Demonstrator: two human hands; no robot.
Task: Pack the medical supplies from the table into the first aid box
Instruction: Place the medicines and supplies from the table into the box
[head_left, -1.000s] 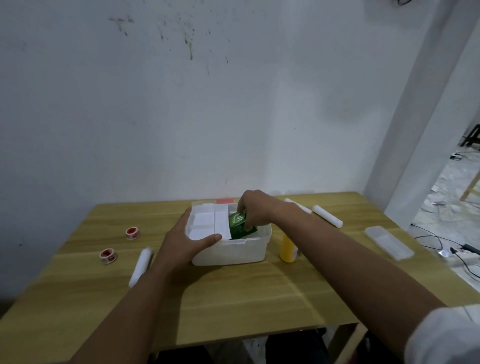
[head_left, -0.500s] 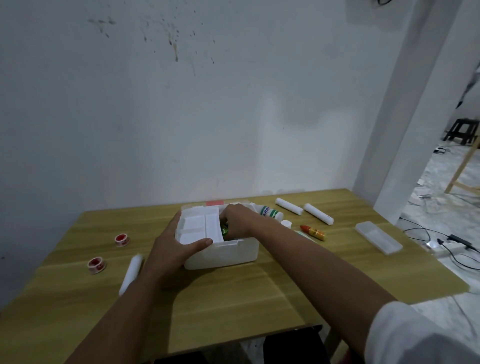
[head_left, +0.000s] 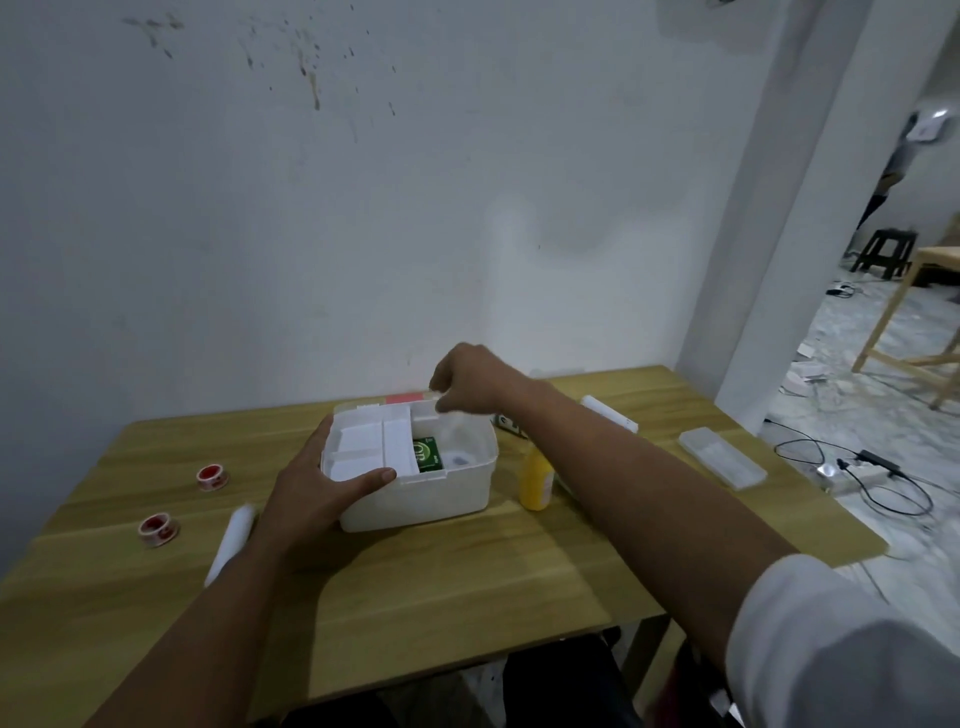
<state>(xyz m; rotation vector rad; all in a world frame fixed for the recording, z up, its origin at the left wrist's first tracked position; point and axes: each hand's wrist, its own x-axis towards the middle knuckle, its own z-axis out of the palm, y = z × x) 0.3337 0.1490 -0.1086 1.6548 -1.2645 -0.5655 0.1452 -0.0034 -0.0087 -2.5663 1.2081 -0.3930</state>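
Hands first: the left hand (head_left: 317, 488) is spread wide and grips the near left corner of the white box (head_left: 415, 499), thumb lying along the rim. It looks like it keeps the box from sliding. The right hand (head_left: 462, 379) hangs just above the back rim of the box, fingers curled down. I cannot tell if it is pinching anything.

Far left on the table (head_left: 467, 571) sit two red tape rolls (head_left: 212, 477), one behind the other. Just beside the left arm lies a white roll (head_left: 231, 540). All three are not packed yet.

Next comes the box, in the middle of the table. Inside are white packs (head_left: 374, 449) on the left and a green packet (head_left: 427, 454) next to them, so some things are packed.

Right of the box stands a yellow bottle (head_left: 536, 480), close to the box wall. Behind the right arm peeks another white roll (head_left: 608, 413). Far right lies a clear flat case (head_left: 722, 457), well apart from the box.

I think the job is partly done, with several things left on both sides.
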